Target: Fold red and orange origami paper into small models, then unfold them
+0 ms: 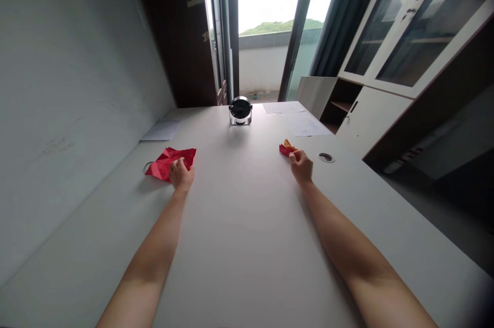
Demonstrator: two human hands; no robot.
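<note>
On the left of the white table lies a creased sheet of red paper, partly unfolded. My left hand rests at its near right edge with the fingers curled on the paper. Over on the right, a small folded piece of red and orange paper sits at the fingertips of my right hand. That hand is closed, pinching the near end of the folded paper. A thin dark loop shows beside the red sheet's left corner.
A round black device on a metal stand stands at the table's far edge. White sheets lie at the far right, another paper by the left wall. A round cable hole lies right of my right hand.
</note>
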